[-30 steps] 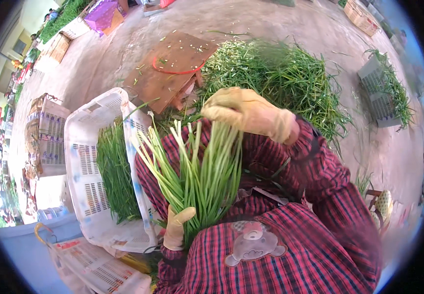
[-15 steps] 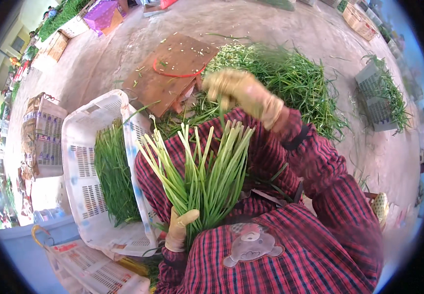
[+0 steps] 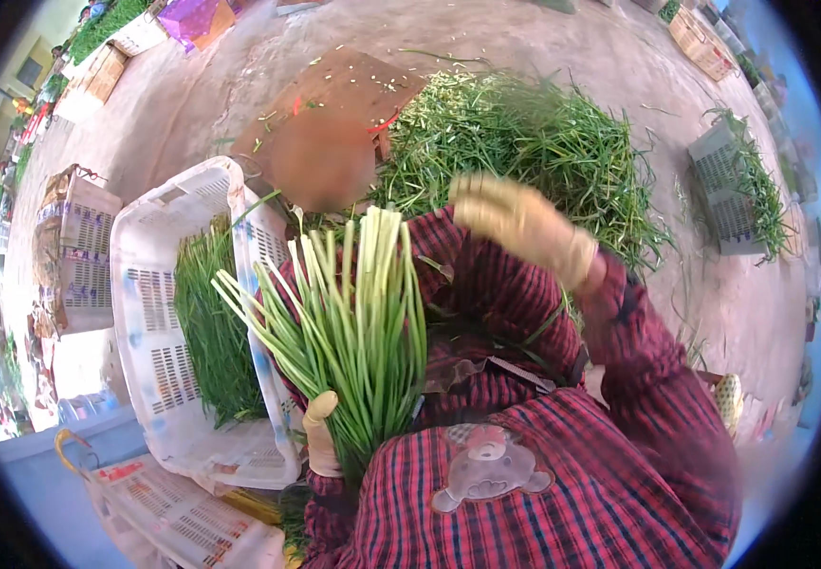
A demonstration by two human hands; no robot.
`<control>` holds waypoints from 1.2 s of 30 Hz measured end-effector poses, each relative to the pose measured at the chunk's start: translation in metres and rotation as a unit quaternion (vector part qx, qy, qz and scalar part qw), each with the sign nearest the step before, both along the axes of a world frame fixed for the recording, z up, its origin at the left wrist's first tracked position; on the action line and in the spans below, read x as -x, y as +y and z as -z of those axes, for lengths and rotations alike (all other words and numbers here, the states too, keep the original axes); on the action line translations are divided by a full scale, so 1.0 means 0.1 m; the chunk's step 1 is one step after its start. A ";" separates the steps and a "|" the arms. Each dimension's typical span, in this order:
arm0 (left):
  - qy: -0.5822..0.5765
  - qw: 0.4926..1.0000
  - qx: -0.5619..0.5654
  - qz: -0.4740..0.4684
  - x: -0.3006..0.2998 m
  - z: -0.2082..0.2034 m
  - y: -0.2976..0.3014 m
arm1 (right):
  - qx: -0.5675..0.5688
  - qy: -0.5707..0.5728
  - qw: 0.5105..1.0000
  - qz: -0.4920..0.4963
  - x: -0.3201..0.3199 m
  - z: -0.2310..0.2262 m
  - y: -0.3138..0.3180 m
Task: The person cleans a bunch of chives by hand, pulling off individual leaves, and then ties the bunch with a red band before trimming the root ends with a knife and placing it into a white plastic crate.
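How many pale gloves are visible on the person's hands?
2: one on the left hand, which grips the green stalks; one on the right hand, blurred, to the right of them. The stalks hide part of the left one.

On the pale, stained floor [image 3: 609, 57], a flat brown board [image 3: 363, 83] bears scattered pale bits [image 3: 390, 85] and, by its right edge, a thin red strip [image 3: 384, 124]. Toward the floor's right edge stands a grey perforated plastic crate [image 3: 717, 180], draped with long green leaves [image 3: 761, 194]. A tan crate [image 3: 700, 43] sits near the far right corner, a purple box [image 3: 187, 19] near the far left.
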State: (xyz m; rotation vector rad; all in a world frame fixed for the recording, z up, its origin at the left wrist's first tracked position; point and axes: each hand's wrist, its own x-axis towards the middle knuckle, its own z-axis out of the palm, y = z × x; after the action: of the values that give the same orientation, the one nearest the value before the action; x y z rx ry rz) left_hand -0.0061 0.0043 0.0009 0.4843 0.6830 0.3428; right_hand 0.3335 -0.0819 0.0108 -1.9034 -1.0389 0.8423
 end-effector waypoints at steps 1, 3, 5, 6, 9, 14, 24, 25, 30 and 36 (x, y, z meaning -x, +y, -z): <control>-0.001 1.000 0.011 0.001 0.00 0.01 0.01 | 0.015 0.107 0.992 -0.061 0.15 0.13 -0.16; 0.000 1.000 0.030 0.007 0.01 0.04 0.01 | 0.029 0.127 0.988 -0.085 0.52 0.43 -0.17; -0.004 0.999 0.041 0.018 0.03 0.09 0.00 | -0.105 0.241 0.960 -0.096 0.84 0.57 0.03; 0.004 0.998 0.049 0.038 0.03 0.14 0.02 | -0.077 0.256 0.962 -0.054 0.93 0.57 0.07; 0.019 0.993 -0.096 0.064 0.11 0.19 -0.03 | -0.074 0.268 0.960 -0.045 1.10 0.46 0.28; -0.005 0.998 -0.006 0.063 0.17 0.19 -0.10 | -0.149 0.446 0.868 -0.158 1.13 0.32 0.34; 0.038 0.997 0.045 0.049 0.15 0.17 -0.14 | -0.224 -0.003 0.973 0.055 1.04 0.09 0.11; 0.037 0.997 0.037 0.054 0.15 0.18 -0.14 | -0.215 -0.032 0.976 0.004 1.02 0.02 0.09; 0.069 0.991 0.001 0.113 0.17 0.22 -0.07 | -0.084 0.062 0.991 -0.086 1.08 -0.04 0.29; 0.030 0.997 0.044 0.062 0.20 0.23 -0.14 | -0.112 0.035 0.990 -0.082 1.05 0.16 0.24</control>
State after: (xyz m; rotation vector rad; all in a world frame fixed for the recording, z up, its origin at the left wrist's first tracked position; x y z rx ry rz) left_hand -0.0259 -0.0100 -0.0225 0.4530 0.7202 0.1812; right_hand 0.2282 -0.0582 -0.0053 -1.6072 -1.2054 0.8409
